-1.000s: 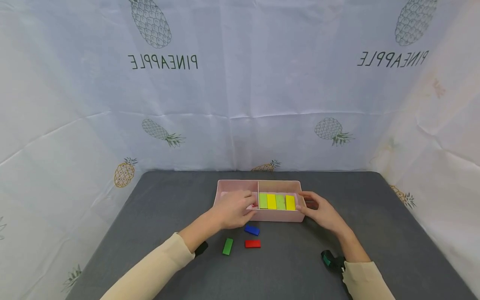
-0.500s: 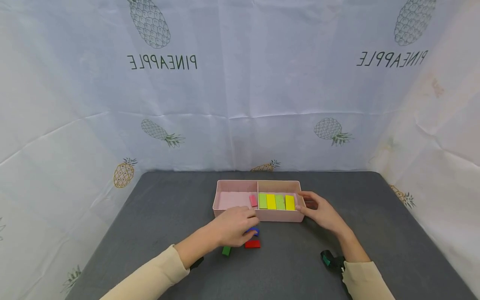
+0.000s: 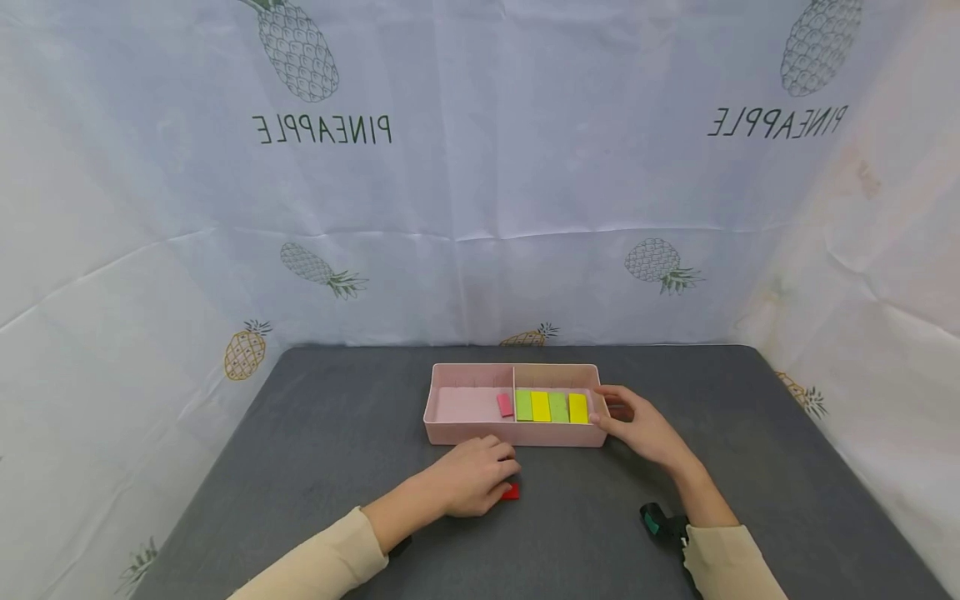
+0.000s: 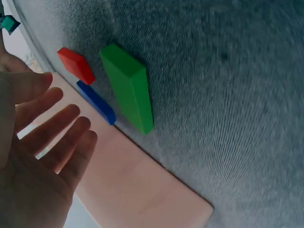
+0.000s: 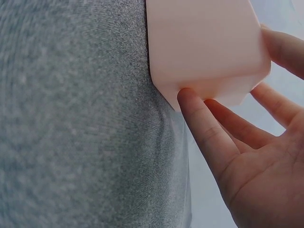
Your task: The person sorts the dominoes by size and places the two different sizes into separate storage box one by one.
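I see left hand (image 3: 472, 479) nearer — fingers spread, nothing held. Red block (image 3: 512, 492) on table (image 3: 585, 533), just right of it, long side along pink box (image 3: 558, 435) — right hand (image 3: 641, 427) grips box end.

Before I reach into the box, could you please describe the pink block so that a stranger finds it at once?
On the dark table stands a pale pink box, split in two by a divider. In its left compartment, close beside the divider, lies the pink block. It is alone there, while its neighbours across the divider are yellow or light green.
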The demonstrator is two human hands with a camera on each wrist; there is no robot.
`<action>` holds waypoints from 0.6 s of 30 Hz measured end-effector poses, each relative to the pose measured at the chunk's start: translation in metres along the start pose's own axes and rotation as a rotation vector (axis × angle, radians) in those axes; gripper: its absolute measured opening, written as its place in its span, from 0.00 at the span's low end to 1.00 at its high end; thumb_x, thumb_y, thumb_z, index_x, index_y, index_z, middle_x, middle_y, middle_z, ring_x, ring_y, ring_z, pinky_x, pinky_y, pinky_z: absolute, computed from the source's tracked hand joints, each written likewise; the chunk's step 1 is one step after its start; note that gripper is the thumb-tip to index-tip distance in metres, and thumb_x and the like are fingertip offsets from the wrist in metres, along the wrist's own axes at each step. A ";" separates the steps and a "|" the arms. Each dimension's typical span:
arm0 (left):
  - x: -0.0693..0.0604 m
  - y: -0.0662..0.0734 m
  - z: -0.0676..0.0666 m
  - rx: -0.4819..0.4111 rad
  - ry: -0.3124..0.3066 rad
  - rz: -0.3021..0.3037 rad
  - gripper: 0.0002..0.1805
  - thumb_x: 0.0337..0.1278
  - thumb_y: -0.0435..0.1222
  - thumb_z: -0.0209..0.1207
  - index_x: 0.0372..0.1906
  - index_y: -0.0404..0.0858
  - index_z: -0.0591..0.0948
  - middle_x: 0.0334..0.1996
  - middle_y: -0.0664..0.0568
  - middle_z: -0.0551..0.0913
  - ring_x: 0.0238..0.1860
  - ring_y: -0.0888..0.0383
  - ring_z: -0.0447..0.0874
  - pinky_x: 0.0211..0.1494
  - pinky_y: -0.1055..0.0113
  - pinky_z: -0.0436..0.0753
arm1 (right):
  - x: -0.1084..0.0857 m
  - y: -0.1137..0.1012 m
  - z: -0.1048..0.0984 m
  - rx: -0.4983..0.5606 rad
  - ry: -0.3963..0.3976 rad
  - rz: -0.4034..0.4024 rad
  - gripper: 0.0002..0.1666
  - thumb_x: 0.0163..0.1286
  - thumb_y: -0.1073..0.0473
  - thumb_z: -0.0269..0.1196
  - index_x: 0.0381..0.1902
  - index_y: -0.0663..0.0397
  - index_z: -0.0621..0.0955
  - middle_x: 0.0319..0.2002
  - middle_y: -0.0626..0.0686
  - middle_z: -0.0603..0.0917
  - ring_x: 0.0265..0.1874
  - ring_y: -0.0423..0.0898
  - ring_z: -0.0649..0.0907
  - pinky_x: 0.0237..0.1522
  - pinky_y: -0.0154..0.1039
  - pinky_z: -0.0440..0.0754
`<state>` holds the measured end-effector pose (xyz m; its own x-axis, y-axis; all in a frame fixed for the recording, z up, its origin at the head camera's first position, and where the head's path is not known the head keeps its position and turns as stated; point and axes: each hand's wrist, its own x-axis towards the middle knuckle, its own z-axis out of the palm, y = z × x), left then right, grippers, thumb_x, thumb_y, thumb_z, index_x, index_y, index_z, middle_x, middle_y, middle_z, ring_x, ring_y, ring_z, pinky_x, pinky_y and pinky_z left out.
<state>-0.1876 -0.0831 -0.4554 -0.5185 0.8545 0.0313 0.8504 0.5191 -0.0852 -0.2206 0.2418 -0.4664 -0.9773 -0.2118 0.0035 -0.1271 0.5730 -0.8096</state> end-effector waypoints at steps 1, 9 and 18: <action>0.000 0.000 0.002 0.000 -0.005 -0.004 0.14 0.70 0.44 0.60 0.55 0.47 0.85 0.53 0.57 0.82 0.53 0.59 0.77 0.60 0.67 0.76 | 0.000 0.000 0.000 -0.001 0.000 0.001 0.40 0.73 0.45 0.64 0.75 0.57 0.66 0.69 0.67 0.71 0.62 0.66 0.76 0.55 0.57 0.80; 0.000 0.002 0.007 -0.041 -0.047 -0.046 0.18 0.73 0.45 0.57 0.61 0.47 0.84 0.57 0.56 0.81 0.57 0.58 0.75 0.62 0.66 0.76 | 0.001 -0.001 0.000 -0.012 0.001 0.004 0.40 0.74 0.45 0.64 0.75 0.57 0.66 0.69 0.68 0.70 0.63 0.67 0.76 0.56 0.59 0.80; 0.002 0.002 0.010 -0.077 -0.035 -0.081 0.15 0.72 0.44 0.58 0.57 0.47 0.85 0.53 0.57 0.82 0.55 0.59 0.75 0.61 0.67 0.76 | 0.001 0.000 0.000 -0.021 0.003 0.005 0.40 0.74 0.45 0.64 0.75 0.57 0.66 0.69 0.68 0.70 0.63 0.67 0.76 0.57 0.60 0.78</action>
<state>-0.1881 -0.0804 -0.4653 -0.5878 0.8090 -0.0002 0.8090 0.5878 -0.0072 -0.2215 0.2411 -0.4664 -0.9783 -0.2071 0.0013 -0.1262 0.5907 -0.7970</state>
